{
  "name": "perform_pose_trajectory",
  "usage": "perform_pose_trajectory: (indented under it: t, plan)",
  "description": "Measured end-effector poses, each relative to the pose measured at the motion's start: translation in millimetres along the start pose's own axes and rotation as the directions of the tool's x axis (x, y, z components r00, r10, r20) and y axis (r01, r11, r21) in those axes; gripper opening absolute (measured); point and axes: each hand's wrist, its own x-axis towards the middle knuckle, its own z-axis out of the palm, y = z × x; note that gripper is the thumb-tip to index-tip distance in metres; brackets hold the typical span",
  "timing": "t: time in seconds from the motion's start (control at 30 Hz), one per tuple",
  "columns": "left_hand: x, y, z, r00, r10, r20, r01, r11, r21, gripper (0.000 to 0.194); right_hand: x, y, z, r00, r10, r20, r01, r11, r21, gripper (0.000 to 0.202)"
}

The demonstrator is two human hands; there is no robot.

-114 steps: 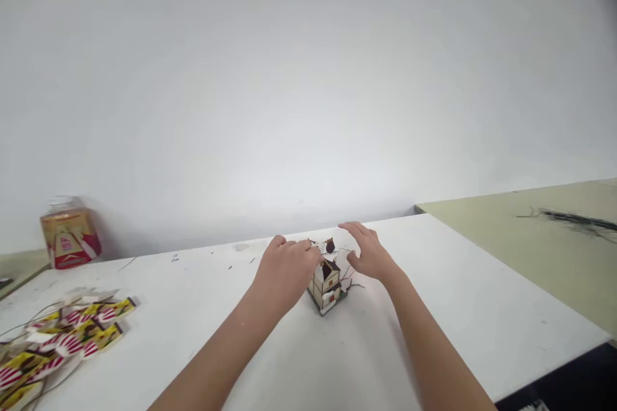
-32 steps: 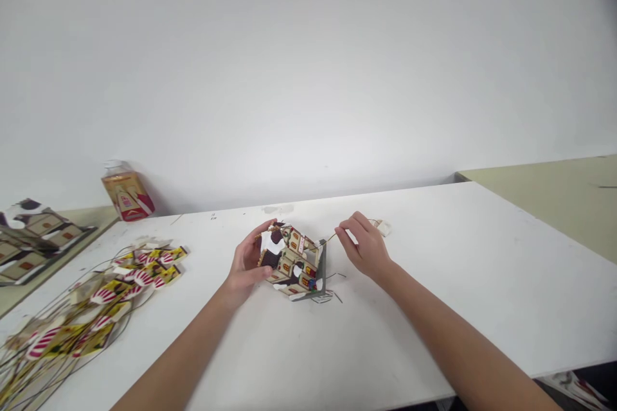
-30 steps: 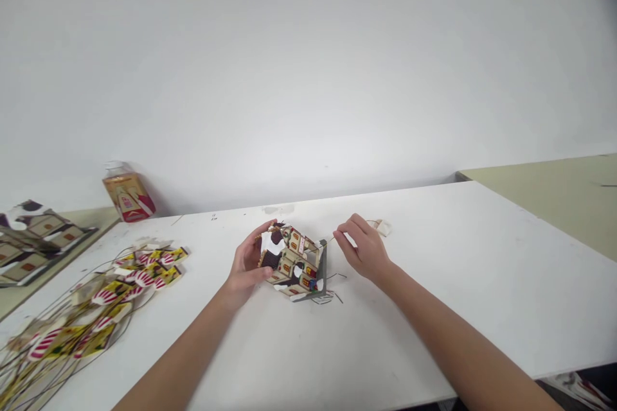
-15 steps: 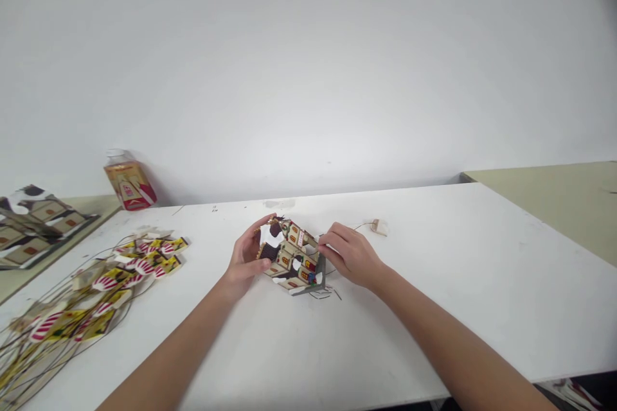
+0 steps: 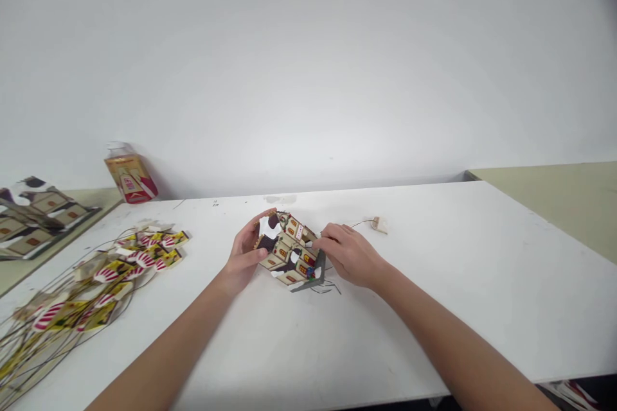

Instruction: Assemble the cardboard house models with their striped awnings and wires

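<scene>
Left fingers clamp a tilted cream house, roof brown-and-white; right fingers touch its edge, grip unclear.

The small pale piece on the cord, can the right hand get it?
Probably yes: the small pale piece lies near the right hand, only its cord between them, though that hand is at the model house.

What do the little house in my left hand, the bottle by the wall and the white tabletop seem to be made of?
The little house looks like matte printed card or thin wood: flat panels, straight edges. The bottle seems glossy plastic, possibly glass, going by its see-through-looking top. The white tabletop could be laminate or painted board: smooth, even surface, few marks.
</scene>
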Motion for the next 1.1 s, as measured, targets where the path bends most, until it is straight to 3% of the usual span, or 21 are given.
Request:
perform_pose_trajectory:
  t: [0.2, 0.7, 1.1]
  plan:
    - [0.3, -2.0, -2.7, 1.0, 0.002, 0.026, -0.002, 1.0, 0.003, 0.079, -0.6, 0.0, 0.5, 1.0, -0.014, 0.025, 0.014, 1.0, -0.024, 0.028]
    - [0.6, 2.0, 0.3, 1.0, -0.008, -0.015, 0.008, 1.0, 0.018, 0.078, -2.2, -0.2, 7.2, 0.991, 0.107, -0.079, -0.108, 0.994, -0.003, 0.02]
    - [0.6, 1.3, -1.3, 1.0, 0.007, 0.002, -0.007, 0.999, 0.041, 0.078, -1.5, 0.7, 9.1, 0.984, 0.124, -0.125, -0.113, 0.989, 0.092, 0.02]
